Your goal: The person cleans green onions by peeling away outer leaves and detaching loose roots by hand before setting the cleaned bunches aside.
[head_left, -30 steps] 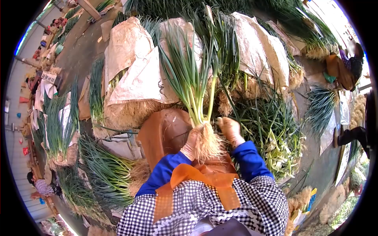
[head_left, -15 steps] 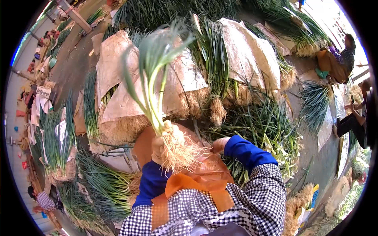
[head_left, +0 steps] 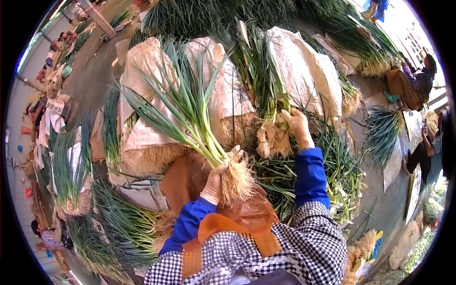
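Observation:
My left hand (head_left: 214,182), in a pale glove, is closed round a bunch of green onions (head_left: 202,126) just above the roots. The leaves fan up and to the left, and the shaggy roots hang at the right. My right hand (head_left: 299,127) is closed on the lower stem of a green onion (head_left: 285,102) in the uncovered stack straight ahead. Tan roots (head_left: 273,140) of that stack show just below my fingers. How many stalks my right hand holds cannot be made out. An orange-brown apron (head_left: 185,175) covers my lap.
White sacking (head_left: 297,71) covers bundles ahead. Loose leaves (head_left: 280,185) lie heaped at front right. Green onions (head_left: 126,213) lie at left, with more bundles (head_left: 69,161) beyond. A person (head_left: 418,78) sits at far right, and another person's arm (head_left: 427,142) shows below.
The left hand's bunch has tilted, its roots shifting right and its leaves spreading out. My right hand has gone from my lap forward to the stack and closed on a green onion.

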Demonstrator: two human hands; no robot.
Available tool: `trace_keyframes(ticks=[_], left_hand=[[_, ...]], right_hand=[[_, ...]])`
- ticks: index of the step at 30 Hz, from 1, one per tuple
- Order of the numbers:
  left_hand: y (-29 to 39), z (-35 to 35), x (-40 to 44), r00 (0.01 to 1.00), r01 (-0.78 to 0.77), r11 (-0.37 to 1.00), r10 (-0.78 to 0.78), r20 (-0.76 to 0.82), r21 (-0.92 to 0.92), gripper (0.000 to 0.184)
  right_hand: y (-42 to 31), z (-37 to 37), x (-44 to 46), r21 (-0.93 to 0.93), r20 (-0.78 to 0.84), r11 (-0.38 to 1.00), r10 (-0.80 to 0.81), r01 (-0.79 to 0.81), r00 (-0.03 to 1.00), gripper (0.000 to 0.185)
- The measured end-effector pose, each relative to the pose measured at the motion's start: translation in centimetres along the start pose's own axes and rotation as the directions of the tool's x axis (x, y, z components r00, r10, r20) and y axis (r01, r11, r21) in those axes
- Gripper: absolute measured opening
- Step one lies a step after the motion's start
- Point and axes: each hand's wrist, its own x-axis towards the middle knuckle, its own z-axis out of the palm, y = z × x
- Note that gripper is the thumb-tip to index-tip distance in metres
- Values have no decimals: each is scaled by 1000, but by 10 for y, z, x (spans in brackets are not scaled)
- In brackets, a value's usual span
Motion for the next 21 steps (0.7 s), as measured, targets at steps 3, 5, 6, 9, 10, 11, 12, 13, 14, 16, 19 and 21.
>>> trace_keyframes(ticks=[3, 5, 6, 9, 10, 11, 12, 13, 14, 16, 19, 21], left_hand=[[-28, 0, 4, 994, 106, 993, -106, 10, -50, 62], [-60, -15, 7, 967, 252, 963, -254, -15, -93, 42], [-77, -25, 5, 947, 309, 945, -316, -58, -107, 36], [-94, -35, 3, 913, 364, 929, -371, -171, -70, 28], [-96, -35, 2, 904, 362, 932, -356, -238, -17, 25], [-100, -40, 2, 904, 362, 932, -355, -237, -16, 25], [-103, -43, 4, 904, 322, 947, -304, -301, 11, 22], [-104, -47, 6, 899, 281, 959, -248, -360, 41, 20], [-95, -29, 0, 900, 260, 966, -242, -363, 2, 20], [-95, -42, 4, 909, 242, 968, -249, -333, -65, 20], [-81, -23, -2, 924, 190, 961, -244, -294, -202, 21], [-83, -55, 5, 946, 242, 929, -290, -147, -280, 23]], right_hand=[[7, 7, -69, 460, 252, 881, -9, -112, 968, 26], [23, 31, -106, 408, 393, 892, 22, -196, 919, 29], [46, 50, -106, 398, 419, 891, 37, -220, 907, 31], [49, 69, -104, 26, 191, 998, 52, -58, 980, 38], [44, 71, -103, 27, 189, 998, 53, -59, 981, 38], [42, 73, -100, -293, 105, 947, -106, 133, 989, 33], [38, 76, -99, -589, 76, 760, -285, 273, 956, 34], [36, 81, -100, -668, 98, 696, -269, 264, 958, 34], [26, 78, -109, -656, 139, 703, -243, 273, 960, 33], [28, 76, -128, -565, 226, 743, -278, 358, 934, 29], [31, 54, -188, 237, 151, 950, -244, 205, 958, 20], [40, -5, -203, 476, 290, 838, 137, -267, 947, 18]])
